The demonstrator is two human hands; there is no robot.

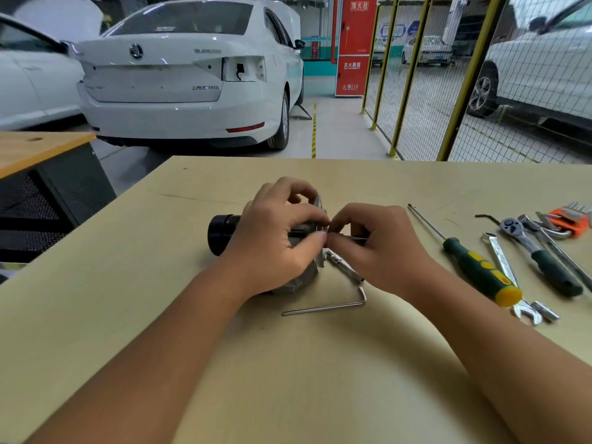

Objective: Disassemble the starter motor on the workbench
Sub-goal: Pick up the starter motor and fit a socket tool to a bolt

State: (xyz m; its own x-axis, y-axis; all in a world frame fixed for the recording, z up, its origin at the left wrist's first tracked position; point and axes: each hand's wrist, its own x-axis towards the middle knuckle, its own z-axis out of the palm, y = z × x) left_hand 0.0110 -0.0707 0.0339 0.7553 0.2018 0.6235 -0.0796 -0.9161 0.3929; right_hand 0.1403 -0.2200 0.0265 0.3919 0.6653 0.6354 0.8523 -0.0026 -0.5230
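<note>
The starter motor [222, 232] lies on its side in the middle of the workbench [128, 315], its black cylindrical end pointing left and its silver housing end to the right. My left hand [272, 238] grips the motor body from above and hides most of it. My right hand [378, 248] pinches a thin long bolt [355, 237] that sticks out of the motor's right end face. A second long bolt [344, 266] lies on the bench just below my right hand.
A bent hex key [323, 307] lies in front of the motor. To the right lie a green and yellow screwdriver [480, 270], a combination spanner [503, 267], a ratchet [538, 251], a small socket [546, 310] and an orange hex key set [568, 219]. White cars and a yellow mesh fence stand beyond the bench.
</note>
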